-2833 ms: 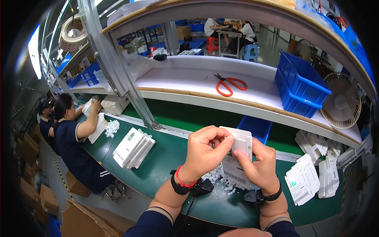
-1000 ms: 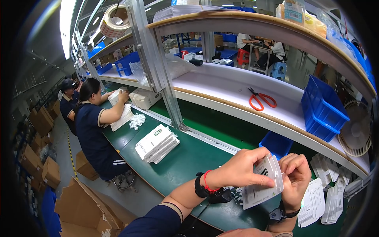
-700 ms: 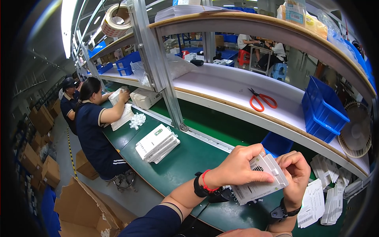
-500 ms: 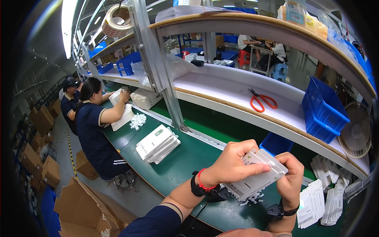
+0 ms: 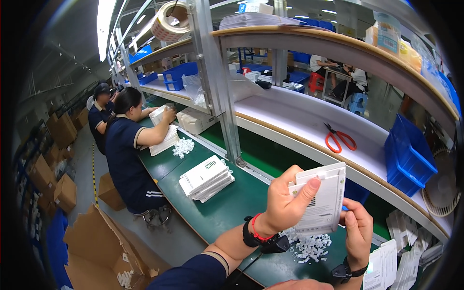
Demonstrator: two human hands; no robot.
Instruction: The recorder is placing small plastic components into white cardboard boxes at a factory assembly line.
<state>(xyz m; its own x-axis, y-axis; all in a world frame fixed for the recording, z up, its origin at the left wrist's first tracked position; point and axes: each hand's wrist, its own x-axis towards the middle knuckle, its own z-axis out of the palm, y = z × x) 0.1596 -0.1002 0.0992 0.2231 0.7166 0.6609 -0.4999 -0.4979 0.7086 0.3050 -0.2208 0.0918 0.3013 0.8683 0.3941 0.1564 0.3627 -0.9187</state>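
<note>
My left hand [image 5: 289, 200] grips a flat white printed carton [image 5: 325, 205] by its left side, thumb across the front. The carton stands nearly upright above the green table [image 5: 212, 215]. Beside the carton's lower right edge is my right hand [image 5: 358, 232], its thumb and fingers pressed together. Whatever sits between those fingertips is too small to make out; a bit of blue shows near them. Beneath the carton lies a heap of small white plastic pieces [image 5: 311, 249]. Farther left on the table is a stack of similar white cartons [image 5: 205, 178].
More flat white cartons [image 5: 382, 268] lie at the right. Red-handled scissors [image 5: 340, 140] and a blue bin [image 5: 410, 152] occupy the shelf. A co-worker [image 5: 128, 145] sits at the left, handling cartons. An opened cardboard box [image 5: 96, 241] stands on the floor.
The carton has swung from a slant to nearly upright. My right hand has let go of its corner and dropped to the lower right edge. The whole view has shifted slightly.
</note>
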